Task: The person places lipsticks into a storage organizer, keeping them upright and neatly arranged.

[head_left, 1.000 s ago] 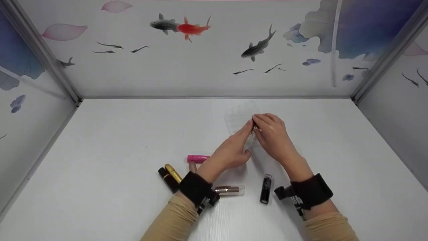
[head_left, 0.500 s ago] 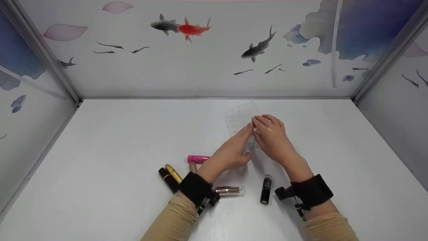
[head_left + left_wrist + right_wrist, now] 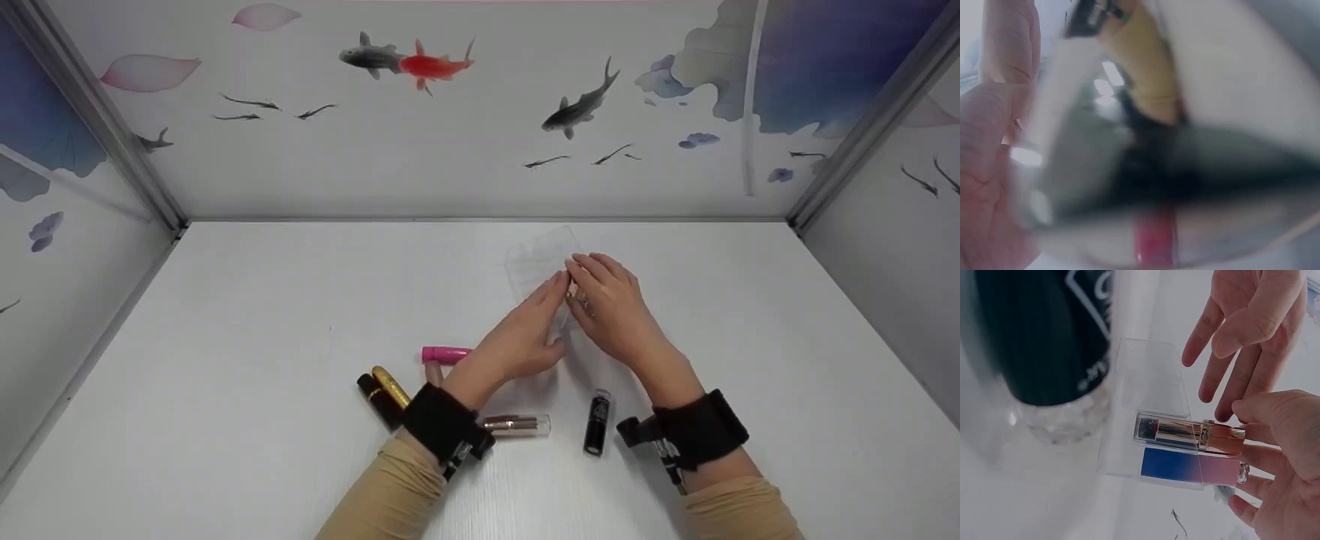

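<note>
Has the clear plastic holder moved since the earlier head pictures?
No. Against the table's back edge in the head view, the visible part of the clear plastic holder shows no noticeable shift either way.

head view faces forward, down; wrists close; all share left hand (image 3: pixel 517 341)

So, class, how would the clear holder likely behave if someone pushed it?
The clear holder is probably stiff: its edges look straight. Its thin clear walls suggest it's light. With the gold lipstick and blue-and-pink lipstick in one half, it might swivel.
</note>
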A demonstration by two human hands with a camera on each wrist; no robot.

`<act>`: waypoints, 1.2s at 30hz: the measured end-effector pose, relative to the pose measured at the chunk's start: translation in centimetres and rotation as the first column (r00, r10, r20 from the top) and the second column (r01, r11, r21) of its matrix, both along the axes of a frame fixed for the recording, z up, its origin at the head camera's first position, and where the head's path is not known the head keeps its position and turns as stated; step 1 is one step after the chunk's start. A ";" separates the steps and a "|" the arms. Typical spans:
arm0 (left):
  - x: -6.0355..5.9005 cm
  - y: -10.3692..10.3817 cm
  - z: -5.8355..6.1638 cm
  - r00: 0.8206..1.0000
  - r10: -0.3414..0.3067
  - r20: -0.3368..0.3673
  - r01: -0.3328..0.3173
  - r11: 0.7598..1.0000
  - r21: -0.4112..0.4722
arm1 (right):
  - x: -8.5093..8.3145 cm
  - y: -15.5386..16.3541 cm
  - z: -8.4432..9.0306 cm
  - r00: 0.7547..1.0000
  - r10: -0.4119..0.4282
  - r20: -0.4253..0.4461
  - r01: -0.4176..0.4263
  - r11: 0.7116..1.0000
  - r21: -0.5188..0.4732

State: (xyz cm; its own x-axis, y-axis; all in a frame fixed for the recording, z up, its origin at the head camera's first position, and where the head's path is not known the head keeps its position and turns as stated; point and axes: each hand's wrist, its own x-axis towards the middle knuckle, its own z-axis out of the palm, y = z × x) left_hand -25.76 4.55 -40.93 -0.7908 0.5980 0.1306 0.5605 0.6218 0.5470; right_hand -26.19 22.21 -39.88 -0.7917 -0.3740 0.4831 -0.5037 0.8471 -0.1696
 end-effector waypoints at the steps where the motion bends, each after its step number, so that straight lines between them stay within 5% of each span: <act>1: 0.1 0.0 0.1 1.000 0.006 -0.013 -0.006 1.000 0.002 | 0.1 0.0 0.0 1.000 0.012 -0.020 -0.012 1.000 -0.007; 9: 1.3 0.1 0.7 0.996 0.084 -0.027 -0.084 0.996 -0.011 | 0.9 0.8 0.4 0.992 0.070 -0.104 -0.079 0.994 -0.077; 19: 3.5 0.5 1.9 0.985 0.158 -0.062 -0.156 0.987 0.031 | 3.3 1.4 1.6 0.995 0.060 0.081 -0.049 0.989 -0.139; 26: 5.2 1.1 2.5 0.977 0.201 -0.076 -0.204 0.978 -0.039 | 4.8 2.4 2.0 0.980 0.069 0.186 -0.049 0.993 -0.110; 29: 5.9 1.4 2.5 0.975 0.214 -0.057 -0.218 0.971 -0.101 | 5.3 2.8 2.1 0.951 0.087 0.297 -0.070 0.995 -0.070; 36: 7.7 2.3 2.1 0.980 0.187 -0.065 -0.198 0.936 -0.292 | 6.3 3.8 1.8 0.821 0.108 0.560 -0.165 0.985 0.052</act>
